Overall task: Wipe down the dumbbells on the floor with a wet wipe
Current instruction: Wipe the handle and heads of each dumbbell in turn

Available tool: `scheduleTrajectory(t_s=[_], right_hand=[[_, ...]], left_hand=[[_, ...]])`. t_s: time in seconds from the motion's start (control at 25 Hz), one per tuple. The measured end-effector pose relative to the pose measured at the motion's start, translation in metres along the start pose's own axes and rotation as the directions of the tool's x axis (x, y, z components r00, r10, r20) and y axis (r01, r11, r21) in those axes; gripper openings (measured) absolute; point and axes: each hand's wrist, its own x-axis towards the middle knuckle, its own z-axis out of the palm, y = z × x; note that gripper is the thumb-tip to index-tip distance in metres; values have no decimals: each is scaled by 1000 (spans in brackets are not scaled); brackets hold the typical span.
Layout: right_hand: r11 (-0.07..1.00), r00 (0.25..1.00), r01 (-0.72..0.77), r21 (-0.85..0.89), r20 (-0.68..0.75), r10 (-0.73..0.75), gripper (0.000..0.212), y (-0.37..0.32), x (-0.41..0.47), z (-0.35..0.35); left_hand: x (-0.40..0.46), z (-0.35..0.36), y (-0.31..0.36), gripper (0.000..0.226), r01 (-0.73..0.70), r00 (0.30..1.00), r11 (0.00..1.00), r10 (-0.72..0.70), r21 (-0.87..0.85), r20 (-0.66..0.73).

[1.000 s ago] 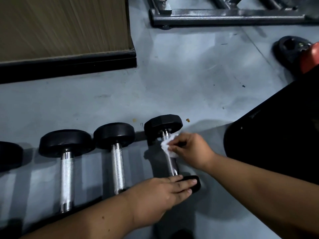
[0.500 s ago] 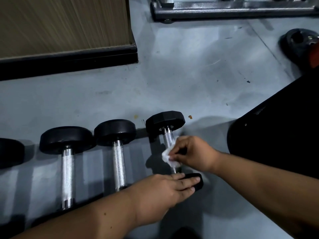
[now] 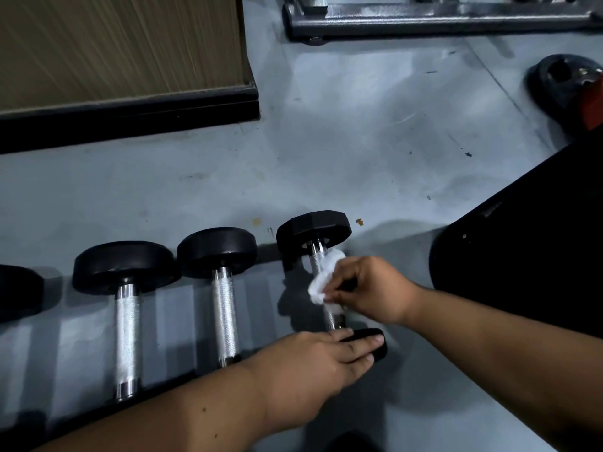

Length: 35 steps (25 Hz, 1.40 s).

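Several black-headed dumbbells with chrome handles lie side by side on the grey floor. The rightmost, smallest dumbbell (image 3: 314, 230) is the one being handled. My right hand (image 3: 368, 288) pinches a crumpled white wet wipe (image 3: 323, 278) against the chrome handle, about midway along it. My left hand (image 3: 321, 367) lies flat over the near head of that dumbbell, covering most of it. To its left lie a middle dumbbell (image 3: 222, 288) and a larger dumbbell (image 3: 127, 308). Another black head (image 3: 16, 291) shows at the left edge.
A wood-faced box with a black base (image 3: 130, 106) stands at the back left. A steel rack frame (image 3: 424, 17) crosses the top. A black weight plate (image 3: 561, 83) lies at the far right, and a large black padded object (image 3: 528, 249) sits close on the right.
My right hand slid the wipe down the handle toward me, then back a little toward the far head. My left hand stays on the near head.
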Motion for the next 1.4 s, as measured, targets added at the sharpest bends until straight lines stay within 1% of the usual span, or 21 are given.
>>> scheduleTrajectory(t_s=[0.12, 0.2, 0.28, 0.36, 0.4, 0.44, 0.52, 0.56, 0.6, 0.64, 0.72, 0.76, 0.88, 0.92, 0.96, 1.04, 1.12, 1.2, 1.24, 1.36, 1.4], right_hand=[[997, 983, -68, 35, -166, 73, 5, -6, 27, -3], [996, 980, -68, 64, -180, 79, 5, -3, 24, -1], [997, 996, -29, 73, -82, 35, 7, 2, 3, 1], [992, 994, -73, 102, 86, 64, 7, 3, -19, 1], [990, 986, -101, 96, 141, 87, 6, 2, -23, 0], [992, 984, -104, 72, 155, 92, 6, 1, -22, -2], [998, 996, -56, 22, 75, 54, 5, -4, -8, -6], [999, 999, -41, 15, 3, 41, 6, -5, 2, -7], [999, 996, -47, 27, -70, 49, 8, -5, 10, -9], [996, 989, -70, 56, -130, 76, 11, -5, 16, -10], [989, 982, -97, 114, -153, 114, 10, 0, 14, -11], [988, 988, -97, 120, -105, 110, 8, 3, 5, -12], [985, 976, -147, 87, 172, 130, 7, 3, -26, -15], [984, 963, -172, 52, 217, 157, 8, 2, -27, -18], [984, 961, -179, 15, 217, 171, 7, 1, -23, -20], [989, 981, -147, -30, 127, 149, 5, -2, -6, -25], [990, 988, -142, -21, -56, 141, 8, -3, 13, -29], [983, 969, -165, 78, -172, 176, 9, 0, 18, -27], [975, 965, -176, 133, -174, 198, 9, 2, 13, -25], [975, 982, -164, 151, -65, 175, 6, 10, -12, -18], [976, 987, -156, 151, -3, 158, 7, 10, -20, -17]], left_hand=[[1, -4, 4, 64, -14, 999, 995, 18, 103, -38], [4, -7, 4, 67, 8, 1000, 996, -9, 86, 7], [7, -12, 6, 64, 17, 999, 999, -19, 47, 40], [6, -12, 7, 61, -40, 999, 997, 40, 64, 6], [5, -11, 8, 60, -63, 998, 996, 63, 65, 5], [5, -10, 8, 61, -44, 999, 996, 43, 82, 12], [11, -13, 14, 64, 25, 1000, 986, -28, 166, 11], [16, -15, 19, 64, 48, 998, 986, -52, 159, 23], [24, -17, 23, 64, 55, 996, 985, -65, 164, 58], [30, -19, 27, 65, 45, 993, 975, -68, 217, 100], [39, -26, 34, 66, 54, 983, 968, -94, 243, 155], [42, -26, 35, 66, 56, 982, 967, -99, 248, 162], [42, -20, 32, 65, 81, 984, 949, -126, 306, 130], [43, -19, 32, 64, 89, 982, 945, -137, 316, 133], [45, -18, 33, 62, 86, 979, 947, -137, 308, 147], [54, -23, 39, 60, 50, 974, 945, -118, 322, 195], [64, -30, 44, 58, 13, 974, 934, -93, 356, 209], [67, -33, 47, 58, 10, 973, 942, -87, 336, 214], [66, -34, 48, 58, 21, 975, 952, -88, 304, 206], [46, -34, 36, 60, 72, 987, 987, -92, 142, 134], [37, -31, 31, 60, 72, 995, 993, -78, 88, 60]])
